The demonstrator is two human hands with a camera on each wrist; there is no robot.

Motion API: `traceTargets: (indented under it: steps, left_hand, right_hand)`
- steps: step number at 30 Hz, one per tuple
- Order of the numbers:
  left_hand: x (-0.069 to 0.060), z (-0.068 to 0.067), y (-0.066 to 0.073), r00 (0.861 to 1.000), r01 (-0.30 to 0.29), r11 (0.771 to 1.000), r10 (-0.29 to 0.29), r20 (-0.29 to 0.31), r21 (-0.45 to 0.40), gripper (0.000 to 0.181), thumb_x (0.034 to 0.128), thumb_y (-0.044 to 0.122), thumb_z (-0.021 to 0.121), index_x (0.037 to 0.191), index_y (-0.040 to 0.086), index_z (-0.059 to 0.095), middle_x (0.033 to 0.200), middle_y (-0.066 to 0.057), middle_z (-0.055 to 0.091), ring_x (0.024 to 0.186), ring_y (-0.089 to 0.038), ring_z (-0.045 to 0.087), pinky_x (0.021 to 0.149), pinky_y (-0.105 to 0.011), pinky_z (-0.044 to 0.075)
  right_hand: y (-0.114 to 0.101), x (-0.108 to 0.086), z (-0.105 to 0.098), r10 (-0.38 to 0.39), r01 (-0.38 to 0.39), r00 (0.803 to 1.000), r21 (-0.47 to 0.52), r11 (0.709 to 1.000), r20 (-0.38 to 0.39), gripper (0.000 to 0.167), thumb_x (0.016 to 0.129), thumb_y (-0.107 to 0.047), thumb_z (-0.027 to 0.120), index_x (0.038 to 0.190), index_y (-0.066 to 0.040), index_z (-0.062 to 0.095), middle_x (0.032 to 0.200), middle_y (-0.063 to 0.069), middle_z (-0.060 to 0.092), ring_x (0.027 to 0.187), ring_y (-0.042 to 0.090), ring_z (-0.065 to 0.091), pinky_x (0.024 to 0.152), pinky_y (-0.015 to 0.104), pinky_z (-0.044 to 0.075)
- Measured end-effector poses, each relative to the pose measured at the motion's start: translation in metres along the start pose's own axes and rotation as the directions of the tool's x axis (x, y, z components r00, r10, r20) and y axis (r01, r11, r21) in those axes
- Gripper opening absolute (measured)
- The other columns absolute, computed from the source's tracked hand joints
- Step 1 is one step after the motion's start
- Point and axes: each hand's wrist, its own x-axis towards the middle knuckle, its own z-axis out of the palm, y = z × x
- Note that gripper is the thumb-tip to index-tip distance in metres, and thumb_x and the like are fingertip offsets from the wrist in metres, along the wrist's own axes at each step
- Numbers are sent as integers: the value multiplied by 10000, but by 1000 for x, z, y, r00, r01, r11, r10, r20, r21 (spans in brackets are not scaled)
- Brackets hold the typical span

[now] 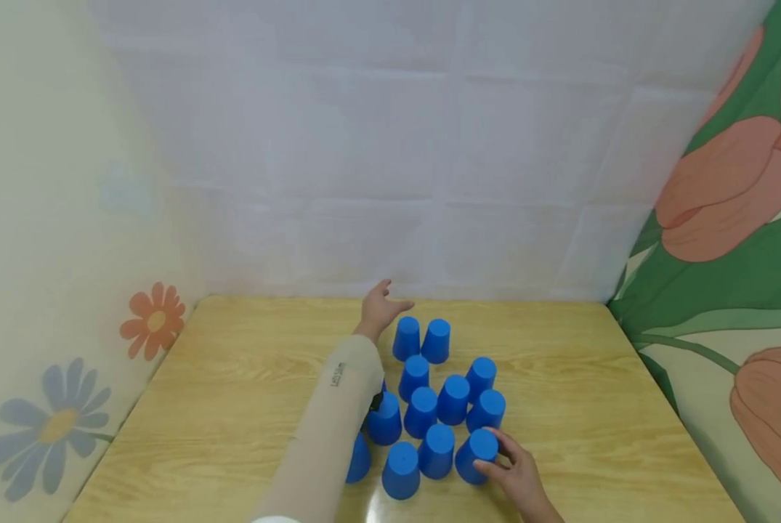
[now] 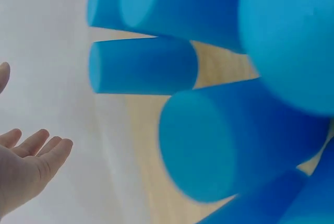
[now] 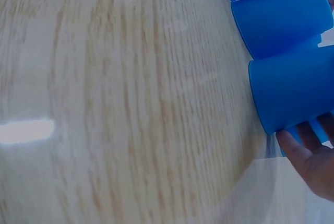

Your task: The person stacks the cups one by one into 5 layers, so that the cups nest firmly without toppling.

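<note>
Several blue cups stand upside down on the wooden table. At the front right, my right hand [image 1: 517,472] grips a blue cup [image 1: 474,452], thumb on its near side and fingers round its far side. The right wrist view shows that hand [image 3: 313,166] against the wall of a blue cup [image 3: 292,91]. My left hand [image 1: 378,309] reaches to the back, just left of the rear left cup [image 1: 406,340]. Its fingers are spread, and it holds nothing. In the left wrist view this hand [image 2: 28,169] is apart from the cups.
Another rear cup [image 1: 436,341] stands beside the first. Further cups, such as a front one [image 1: 401,472], spread toward me. My left sleeve [image 1: 325,428] crosses over the left cups and partly hides them. A white sheet [image 1: 377,181] hangs behind the table [image 1: 593,407].
</note>
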Motion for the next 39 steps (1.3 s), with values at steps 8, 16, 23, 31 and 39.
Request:
traceTargets:
  steps: [8,16,23,31,39]
  left_hand:
    - [0,-20,9,999,-8,999,10,37,-32,727,742,257,677,1334,66,300,1308,-175,348,1179,-312,322,914,-425,334]
    - [-3,-25,4,997,-35,998,39,66,-59,709,755,274,662,1339,90,302,1323,-133,342,1206,-292,288,922,-413,329]
    - [-14,-25,7,993,-71,993,79,91,-92,701,757,252,664,1339,97,305,1327,-122,342,1210,-273,290,918,-410,336]
    - [-29,-32,2,979,-147,980,163,122,-132,717,754,298,664,1345,122,297,1320,-89,360,1207,-233,304,934,-397,318]
    - [-54,-40,2,958,-203,964,232,168,-172,714,758,340,651,1343,132,299,1324,-85,358,1204,-204,315,972,-414,250]
  right_hand:
    - [-2,1,0,36,-36,999,-28,999,0,653,686,-247,717,1235,-19,446,1211,211,439,1090,378,393,815,423,426]
    - [-4,1,1,45,-44,999,-43,998,4,646,691,-255,714,1234,-30,448,1225,215,425,1101,390,379,821,445,415]
    - [-3,0,1,38,-38,999,-36,999,9,639,700,-263,707,1239,-42,444,1227,207,426,1098,384,383,817,444,419]
    - [-4,-1,1,-3,3,1000,-16,1000,9,616,692,-246,714,1220,-46,466,1220,203,434,1097,377,390,822,435,419]
    - [-6,-2,1,-2,2,1000,-4,1000,10,616,691,-242,717,1218,-43,467,1222,206,430,1088,379,395,812,444,423]
